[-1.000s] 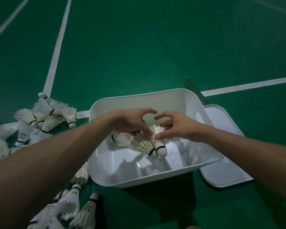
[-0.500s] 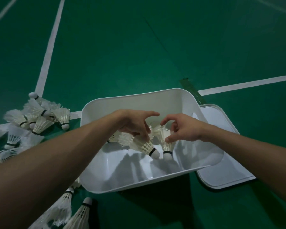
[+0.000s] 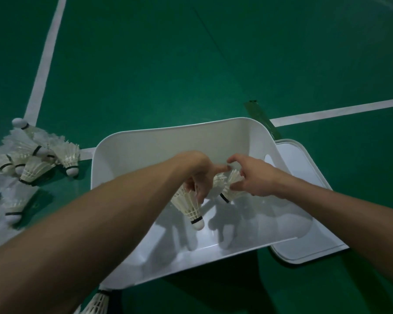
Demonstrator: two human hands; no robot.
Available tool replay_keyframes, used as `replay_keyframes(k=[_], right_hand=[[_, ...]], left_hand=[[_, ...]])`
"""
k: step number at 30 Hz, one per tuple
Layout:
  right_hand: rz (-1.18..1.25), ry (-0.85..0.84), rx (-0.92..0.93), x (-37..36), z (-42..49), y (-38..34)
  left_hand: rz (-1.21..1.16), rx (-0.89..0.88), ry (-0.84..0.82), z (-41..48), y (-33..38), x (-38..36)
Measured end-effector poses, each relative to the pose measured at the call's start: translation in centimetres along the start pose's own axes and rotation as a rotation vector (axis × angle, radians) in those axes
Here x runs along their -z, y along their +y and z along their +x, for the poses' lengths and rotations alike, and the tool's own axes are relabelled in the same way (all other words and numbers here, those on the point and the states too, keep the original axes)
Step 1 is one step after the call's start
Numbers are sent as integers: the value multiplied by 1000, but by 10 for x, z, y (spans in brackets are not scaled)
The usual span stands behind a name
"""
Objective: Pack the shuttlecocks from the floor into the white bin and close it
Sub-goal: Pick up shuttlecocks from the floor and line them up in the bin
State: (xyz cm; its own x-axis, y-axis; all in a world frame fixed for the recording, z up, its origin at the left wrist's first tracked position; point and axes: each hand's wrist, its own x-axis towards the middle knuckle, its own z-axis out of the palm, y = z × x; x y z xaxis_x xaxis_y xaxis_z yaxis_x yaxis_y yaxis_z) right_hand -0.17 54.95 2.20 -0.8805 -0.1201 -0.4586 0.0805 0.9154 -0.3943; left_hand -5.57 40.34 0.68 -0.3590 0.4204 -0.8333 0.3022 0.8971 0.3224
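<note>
Left hand [image 3: 199,175] had its fingers curled round a shuttlecock [image 3: 188,205], cork down, while right hand [image 3: 252,177] pinched the feathers of a second shuttlecock [image 3: 230,189] just beside it, both low inside the bin [image 3: 168,143]. Below the fingers the bin's bottom looked bare, so packing seemed barely begun. A pile [image 3: 32,159] of white, black-banded shuttlecocks lay on the floor [image 3: 145,64] well left of the left hand, and the lid [image 3: 304,252] lay flat beyond the right hand, bin unclosed.
</note>
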Motion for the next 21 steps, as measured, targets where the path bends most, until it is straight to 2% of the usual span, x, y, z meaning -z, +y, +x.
replay_keyframes(k=[5,12,21], right_hand=[[20,57,37,2,2,4],[55,266,-70,-2,3,0],[88,456,-113,-7,0,-2]], left_hand=[[59,40,-12,8,-7,1],[-78,31,13,0,-27,9],[-34,44,36,-3,-27,11]])
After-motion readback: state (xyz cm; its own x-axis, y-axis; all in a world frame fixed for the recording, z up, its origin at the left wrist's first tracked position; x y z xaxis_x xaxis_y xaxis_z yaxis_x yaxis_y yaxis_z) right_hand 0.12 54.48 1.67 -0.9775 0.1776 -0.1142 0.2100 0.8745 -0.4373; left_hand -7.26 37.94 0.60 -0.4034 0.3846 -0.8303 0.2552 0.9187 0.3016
